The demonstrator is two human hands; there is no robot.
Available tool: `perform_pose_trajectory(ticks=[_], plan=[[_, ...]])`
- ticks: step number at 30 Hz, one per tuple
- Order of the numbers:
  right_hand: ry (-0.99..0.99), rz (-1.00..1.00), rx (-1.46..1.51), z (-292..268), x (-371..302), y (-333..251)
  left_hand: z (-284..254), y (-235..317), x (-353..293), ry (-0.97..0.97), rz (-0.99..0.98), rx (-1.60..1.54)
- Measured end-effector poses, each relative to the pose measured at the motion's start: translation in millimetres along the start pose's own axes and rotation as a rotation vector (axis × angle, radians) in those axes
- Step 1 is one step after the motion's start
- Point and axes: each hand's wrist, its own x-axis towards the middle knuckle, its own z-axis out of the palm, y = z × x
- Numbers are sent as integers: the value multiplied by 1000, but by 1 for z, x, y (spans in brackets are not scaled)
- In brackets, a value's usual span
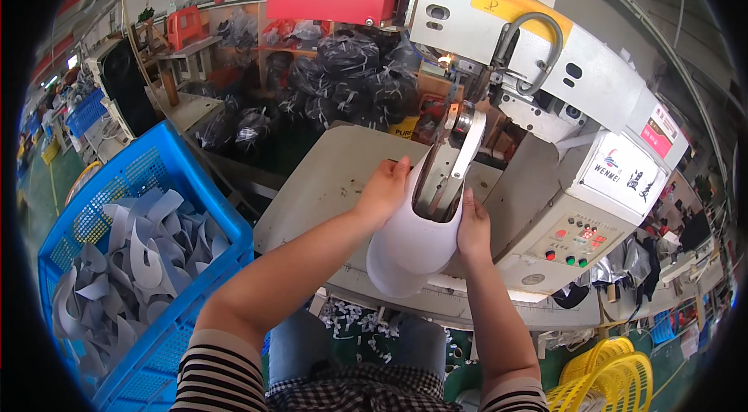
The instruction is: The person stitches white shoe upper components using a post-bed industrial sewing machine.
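Observation:
A white shoe upper sits around the narrow metal arm of a large machine, its rounded toe end pointing toward me. My left hand grips its left side, thumb up near the opening's edge. On the opposite side, my right hand holds the upper with its fingers closed against the wall. Parts of the fingers on both hands are hidden behind the white material. Just above the upper, at the far end of the arm, is a roller head under the machine's upper head.
On my left stands a blue plastic basket full of curved white and grey pieces. The machine's pale table spreads beneath my hands. Its control panel is at the right. Yellow baskets stand low right; black bags pile up behind.

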Motion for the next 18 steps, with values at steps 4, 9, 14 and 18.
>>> perform_pose_trajectory(ticks=[4, 9, 14, 18], plan=[[52, -71, -51, -2, 13, -36, 3, 9, 16, 159, 166, 54], [1, -167, -309, 3, 20, -17, 23, -34, 23, 213, 159, 327], [15, -54, -584, -19, -9, 28, 23, -24, -10, 183, 52, 212], [-17, 51, -305, -17, -47, 37, 4, -22, -58, 222, 346, 420]])
